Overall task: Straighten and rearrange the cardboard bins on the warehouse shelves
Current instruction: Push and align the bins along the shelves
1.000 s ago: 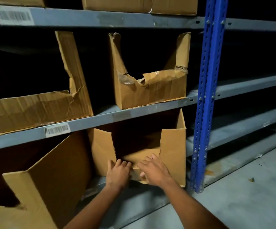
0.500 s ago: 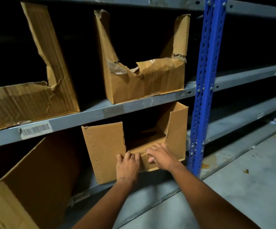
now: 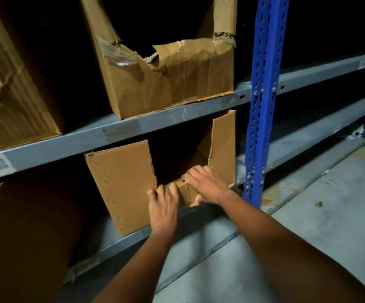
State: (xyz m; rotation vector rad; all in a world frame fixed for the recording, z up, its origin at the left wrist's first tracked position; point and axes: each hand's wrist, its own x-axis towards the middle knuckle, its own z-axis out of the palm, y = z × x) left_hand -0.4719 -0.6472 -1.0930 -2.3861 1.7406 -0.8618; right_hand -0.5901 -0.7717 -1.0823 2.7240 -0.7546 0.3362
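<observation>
A brown cardboard bin (image 3: 122,178) with a cut-out front stands on the lowest shelf, just left of the blue upright. Its left front panel faces me and its right panel rises to the beam above. My left hand (image 3: 164,206) grips the low front lip beside the left panel, with the fingers curled at the cut edge. My right hand (image 3: 205,186) holds the same lip further right, fingers over the top and thumb under it. The inside of the bin is dark.
A torn, taped bin (image 3: 177,79) sits on the grey shelf beam (image 3: 67,145) above, with another creased bin (image 3: 13,110) to its left. A large dark box (image 3: 24,237) fills the lower left. The blue upright (image 3: 262,106) stands right of my hands, over grey floor (image 3: 330,215).
The bin's left front panel has swung round to face me, and the bin sits squarer on the shelf. Both hands stayed on its front lip. My view has moved closer and lower.
</observation>
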